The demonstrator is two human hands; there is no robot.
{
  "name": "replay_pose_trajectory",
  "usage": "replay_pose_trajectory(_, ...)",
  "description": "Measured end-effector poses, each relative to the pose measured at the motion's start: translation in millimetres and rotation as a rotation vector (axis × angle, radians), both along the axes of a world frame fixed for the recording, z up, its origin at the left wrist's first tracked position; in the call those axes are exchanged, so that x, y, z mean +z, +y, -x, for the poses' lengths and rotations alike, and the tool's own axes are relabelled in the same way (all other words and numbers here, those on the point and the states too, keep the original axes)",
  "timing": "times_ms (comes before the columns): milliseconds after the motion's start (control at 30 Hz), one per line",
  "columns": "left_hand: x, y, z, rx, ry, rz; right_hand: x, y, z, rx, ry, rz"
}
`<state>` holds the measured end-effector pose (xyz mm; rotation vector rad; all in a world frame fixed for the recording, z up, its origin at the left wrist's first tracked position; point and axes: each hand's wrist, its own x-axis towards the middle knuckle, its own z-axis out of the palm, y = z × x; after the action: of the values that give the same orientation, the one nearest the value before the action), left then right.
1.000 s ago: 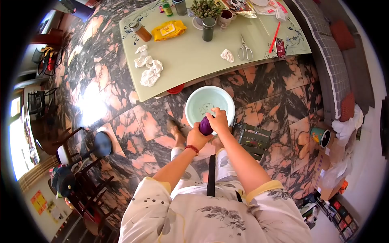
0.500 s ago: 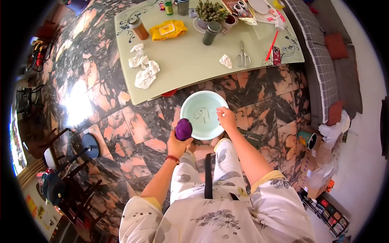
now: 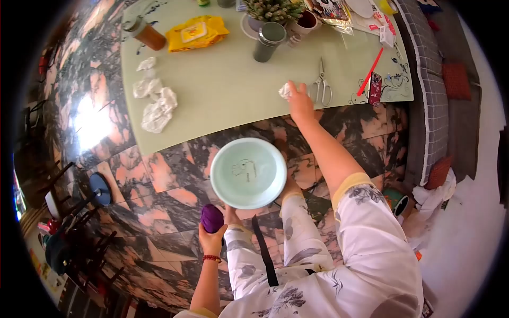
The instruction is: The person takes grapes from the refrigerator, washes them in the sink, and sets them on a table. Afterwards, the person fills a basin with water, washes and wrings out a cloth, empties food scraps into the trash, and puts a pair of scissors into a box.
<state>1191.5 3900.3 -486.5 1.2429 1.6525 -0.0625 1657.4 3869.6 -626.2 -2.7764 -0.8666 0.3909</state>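
Observation:
My left hand (image 3: 211,241) is wrapped round a dark purple, rounded bundle (image 3: 212,218) with creases over its surface; I cannot tell its exact kind. It is to the left of a pale mint basin (image 3: 272,185) with a cartoon drawing on its bottom, which stands in front of my legs. Stretched out over the table's near edge, my right hand (image 3: 301,103) has its fingers closed on a crumpled white tissue (image 3: 285,91), partly covered by them. Just right of that hand lie metal scissors (image 3: 321,87).
The pale green table (image 3: 228,90) carries more crumpled tissues (image 3: 159,110), a yellow wipes pack (image 3: 198,34), a brown bottle (image 3: 144,33), a grey-green tumbler (image 3: 269,41), a potted plant (image 3: 270,11), a red stick (image 3: 371,71) and a phone (image 3: 374,88). A grey sofa (image 3: 432,114) stands at right.
My right hand has moved from the basin's rim up to the tissue on the table and closed on it. My left hand, still holding the purple bundle, has moved away from the basin.

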Motion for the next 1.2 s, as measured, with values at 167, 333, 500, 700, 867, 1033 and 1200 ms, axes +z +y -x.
replay_pose_trajectory(167,-24.4,-46.1,-43.4,-0.061,-0.014,0.035,-39.9,3.2,-34.9,0.209,0.051,-0.006)
replay_pose_trajectory(333,-30.3,-63.0,-106.6,-0.075,-0.076,0.070,-33.7,-5.0,-52.9,0.368,0.100,-0.069)
replay_pose_trajectory(500,-30.8,-57.4,-150.3,-0.042,-0.116,0.110,-35.7,-14.1,-57.7,0.438,0.137,-0.116)
replay_pose_trajectory(700,-47.1,-59.3,-156.6,-0.072,-0.088,0.073,23.1,-88.0,-116.1,-0.250,0.136,-0.439)
replay_pose_trajectory(867,-48.5,-65.5,-162.9,-0.100,-0.057,0.126,-30.7,-223.8,-233.0,-0.629,-0.327,0.024)
replay_pose_trajectory(1033,-58.3,-74.1,-163.9,-0.136,-0.054,0.098,-35.7,-236.4,-276.4,-0.721,-0.158,0.254)
replay_pose_trajectory(1200,-57.1,-76.5,-176.5,-0.097,-0.044,0.110,-50.5,-237.8,-297.1,-0.772,-0.098,0.264)
